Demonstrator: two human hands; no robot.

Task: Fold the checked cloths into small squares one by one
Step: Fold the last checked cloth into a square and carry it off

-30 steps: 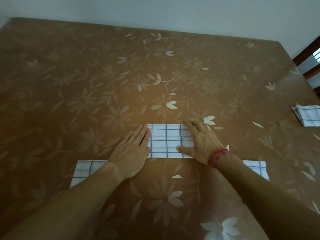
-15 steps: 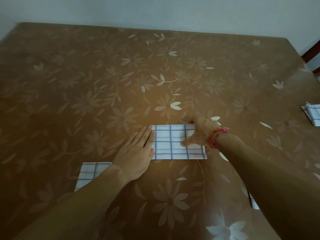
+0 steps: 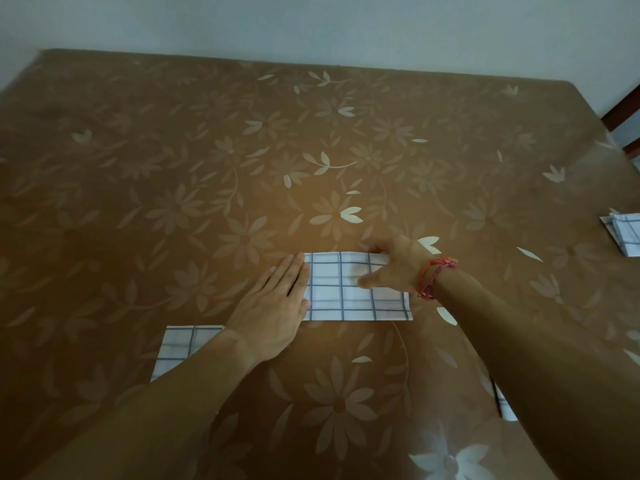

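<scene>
Checked cloth, in work (image 3: 353, 289): white with a dark blue grid, folded to a short strip, laid flat on the table just ahead of the person, near the middle of the view.
Left hand (image 3: 277, 306): laid flat, palm down, fingers straight and together; its fingertips are pressed on the strip's left end, the heel of the hand on the tablecloth. Nothing is gripped.
Right hand (image 3: 398, 265): placed at the strip's right end; the far right corner is pinched, fingers curled over the far edge and the thumb stretched across the top face. The near right corner is left lying flat on the table.
Wrist band (image 3: 434, 277): red and pink cords worn on the right wrist.
Checked cloth, near left (image 3: 180, 344): same pattern, lying flat near the table's front edge, partly covered by the left forearm.
Checked cloth, near right (image 3: 500, 400): only a thin sliver is seen beside the right forearm; its fold cannot be told.
Folded cloths, far right (image 3: 623, 233): checked pieces set at the right margin of the view, well apart from the hands, cut off by the frame.
Table (image 3: 207, 150): covered with a glossy brown cloth printed with pale flowers and leaves.
Wall (image 3: 311, 26): plain and pale, behind the table's far edge.
</scene>
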